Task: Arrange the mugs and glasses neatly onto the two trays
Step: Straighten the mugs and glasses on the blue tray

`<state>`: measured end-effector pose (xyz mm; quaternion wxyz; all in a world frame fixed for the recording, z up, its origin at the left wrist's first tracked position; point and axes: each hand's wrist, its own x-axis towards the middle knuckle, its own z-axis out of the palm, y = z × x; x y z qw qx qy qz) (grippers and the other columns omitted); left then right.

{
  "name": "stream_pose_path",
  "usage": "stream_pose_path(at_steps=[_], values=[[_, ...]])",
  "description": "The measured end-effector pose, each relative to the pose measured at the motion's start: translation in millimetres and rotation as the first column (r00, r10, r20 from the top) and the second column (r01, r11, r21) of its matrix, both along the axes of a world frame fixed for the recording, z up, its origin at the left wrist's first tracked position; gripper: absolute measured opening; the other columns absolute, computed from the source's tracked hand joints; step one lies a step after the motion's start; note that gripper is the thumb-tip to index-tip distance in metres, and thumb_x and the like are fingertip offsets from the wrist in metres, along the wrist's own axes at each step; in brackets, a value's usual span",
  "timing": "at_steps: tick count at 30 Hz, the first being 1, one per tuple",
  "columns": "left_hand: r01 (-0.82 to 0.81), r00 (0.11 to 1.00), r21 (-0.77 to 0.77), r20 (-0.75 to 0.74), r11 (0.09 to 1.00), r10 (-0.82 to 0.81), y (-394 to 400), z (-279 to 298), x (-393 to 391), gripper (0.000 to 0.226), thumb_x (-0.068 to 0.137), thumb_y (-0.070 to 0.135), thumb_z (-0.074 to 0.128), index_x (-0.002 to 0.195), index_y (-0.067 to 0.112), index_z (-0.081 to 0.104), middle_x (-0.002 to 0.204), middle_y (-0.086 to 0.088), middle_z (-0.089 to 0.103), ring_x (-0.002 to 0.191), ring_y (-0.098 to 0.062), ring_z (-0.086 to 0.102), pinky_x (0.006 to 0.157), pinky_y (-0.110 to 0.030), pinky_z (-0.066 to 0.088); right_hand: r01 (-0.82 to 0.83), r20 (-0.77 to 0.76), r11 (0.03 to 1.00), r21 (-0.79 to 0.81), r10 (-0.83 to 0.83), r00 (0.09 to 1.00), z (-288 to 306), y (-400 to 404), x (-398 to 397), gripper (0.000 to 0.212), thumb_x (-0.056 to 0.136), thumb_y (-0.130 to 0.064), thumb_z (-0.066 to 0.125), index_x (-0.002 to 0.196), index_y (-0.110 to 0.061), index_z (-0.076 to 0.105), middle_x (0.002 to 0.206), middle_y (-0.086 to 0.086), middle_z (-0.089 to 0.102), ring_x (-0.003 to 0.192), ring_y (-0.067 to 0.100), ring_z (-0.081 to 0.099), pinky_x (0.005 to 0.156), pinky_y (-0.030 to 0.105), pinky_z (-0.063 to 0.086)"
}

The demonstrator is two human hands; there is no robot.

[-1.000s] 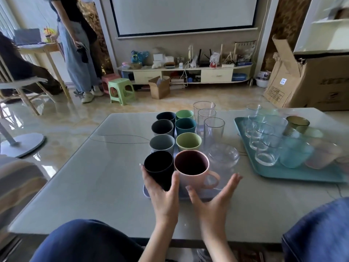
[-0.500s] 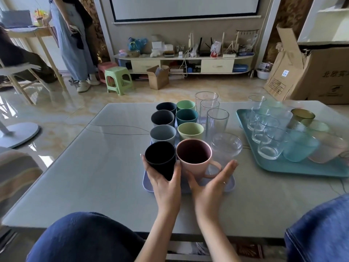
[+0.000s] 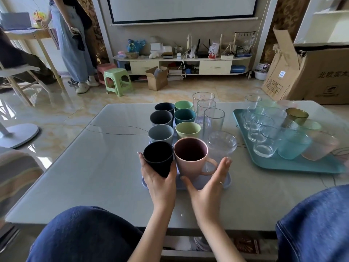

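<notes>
My left hand [image 3: 160, 181] is wrapped round the black cup [image 3: 158, 160], thumb on its right side and fingers on its left, at the near-left corner of the lavender tray [image 3: 227, 181]. Right hand [image 3: 206, 188] is spread flat, fingers straight, gripping nothing; thumb reaches toward the base of the pink mug [image 3: 191, 156], fingertips [image 3: 226, 161] sit just beside the mug's handle and the ribbed glass bowl [image 3: 221, 145]. Pink mug stands touching or nearly touching the black cup, btwn my two hands.

Behind them on the same tray: a row of grey and dark cups [image 3: 161, 118], a row of green and teal cups [image 3: 185, 116], then tall clear glasses [image 3: 214, 118] on the right. Teal tray [image 3: 294, 164], well apart to the right on the table [image 3: 90, 167], carries clear tumblers [image 3: 261, 129] plus tinted glasses [image 3: 293, 143].
</notes>
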<state>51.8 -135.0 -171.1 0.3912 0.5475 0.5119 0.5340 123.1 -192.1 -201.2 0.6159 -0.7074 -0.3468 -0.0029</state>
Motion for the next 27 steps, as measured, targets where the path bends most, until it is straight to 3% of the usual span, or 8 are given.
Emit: stream_pose_path(at_steps=[4, 9, 14, 17, 19, 21, 24, 27], values=[[0.056, 0.998, -0.028, -0.035, 0.998, -0.057, 2, 1, -10, 0.107, 0.074, 0.018, 0.078, 0.151, 0.022, 0.005, 0.154, -0.002, 0.022, 0.142, -0.016, 0.022, 0.108, -0.021, 0.020, -0.032, 0.125, 0.999, -0.036, 0.036, 0.992, 3, -12, 2, 0.120, 0.066, -0.032, 0.082, 0.150, -0.013, 0.000, 0.158, 0.007, -0.008, 0.147, 0.015, -0.005, 0.114, 0.010, 0.003], [0.101, 0.989, -0.054, -0.101, 0.993, -0.106, 3, 1, -25, 0.111, 0.069, 0.013, 0.080, 0.151, 0.024, 0.004, 0.144, -0.006, 0.037, 0.136, -0.021, 0.034, 0.112, -0.041, 0.033, -0.017, 0.292, 0.990, -0.139, 0.057, 0.955, 13, -22, 3, 0.106, 0.074, -0.034, 0.077, 0.149, -0.029, 0.002, 0.158, 0.002, -0.005, 0.147, 0.015, -0.005, 0.117, 0.037, 0.015], [0.190, 0.962, -0.026, -0.194, 0.982, -0.191, 9, 1, -38, 0.106, 0.067, 0.019, 0.081, 0.149, 0.024, 0.014, 0.148, -0.004, 0.038, 0.137, -0.021, 0.036, 0.111, -0.046, 0.035, -0.070, 0.546, 0.990, -0.118, 0.124, 0.829, 29, -24, 5, 0.057, 0.084, -0.020, 0.066, 0.136, -0.023, 0.043, 0.150, 0.001, 0.037, 0.144, 0.018, 0.023, 0.118, 0.045, 0.012], [0.300, 0.934, -0.037, -0.193, 0.953, -0.301, 16, 9, -43, 0.087, 0.055, 0.024, 0.079, 0.132, 0.025, 0.037, 0.127, 0.003, 0.054, 0.118, -0.014, 0.051, 0.096, -0.031, 0.045, -0.101, 0.667, 0.990, -0.095, 0.138, 0.732, 42, -11, 8, 0.023, 0.084, -0.019, 0.059, 0.106, -0.019, 0.067, 0.122, -0.001, 0.065, 0.125, 0.019, 0.052, 0.114, 0.044, 0.023], [0.357, 0.919, -0.052, -0.157, 0.933, -0.361, 19, 18, -45, 0.073, 0.053, 0.023, 0.076, 0.117, 0.028, 0.041, 0.107, 0.010, 0.057, 0.099, -0.005, 0.054, 0.078, -0.015, 0.042, -0.114, 0.704, 0.976, -0.185, 0.212, 0.678, 53, -2, 9, 0.020, 0.082, -0.020, 0.060, 0.100, -0.019, 0.069, 0.109, -0.003, 0.071, 0.114, 0.017, 0.060, 0.111, 0.043, 0.023], [0.381, 0.909, -0.069, -0.153, 0.922, -0.387, 22, 27, -48, 0.071, 0.057, 0.022, 0.081, 0.116, 0.022, 0.042, 0.104, 0.008, 0.056, 0.096, -0.007, 0.054, 0.071, -0.010, 0.039, -0.132, 0.707, 0.951, -0.280, 0.298, 0.641, 63, 8, 11, 0.023, 0.079, -0.022, 0.065, 0.101, -0.020, 0.068, 0.101, -0.004, 0.072, 0.106, 0.017, 0.064, 0.109, 0.040, 0.022], [0.392, 0.897, -0.119, -0.168, 0.912, -0.408, 32, 34, -54, 0.075, 0.053, 0.025, 0.083, 0.112, 0.018, 0.036, 0.106, 0.000, 0.056, 0.101, -0.017, 0.056, 0.079, -0.023, 0.046, -0.149, 0.682, 0.907, -0.395, 0.397, 0.614, 78, 19, 13, 0.028, 0.081, -0.027, 0.064, 0.108, -0.019, 0.065, 0.098, 0.000, 0.072, 0.100, 0.021, 0.066, 0.110, 0.035, 0.019], [0.419, 0.864, -0.147, -0.237, 0.896, -0.443, 44, 41, -57, 0.087, 0.041, 0.039, 0.080, 0.112, 0.023, 0.034, 0.107, -0.002, 0.058, 0.103, -0.022, 0.059, 0.089, -0.037, 0.051, -0.168, 0.587, 0.804, -0.570, 0.542, 0.602, 88, 27, 14, 0.038, 0.088, -0.026, 0.056, 0.126, -0.022, 0.053, 0.124, 0.000, 0.061, 0.117, 0.020, 0.055, 0.114, 0.033, 0.016]])
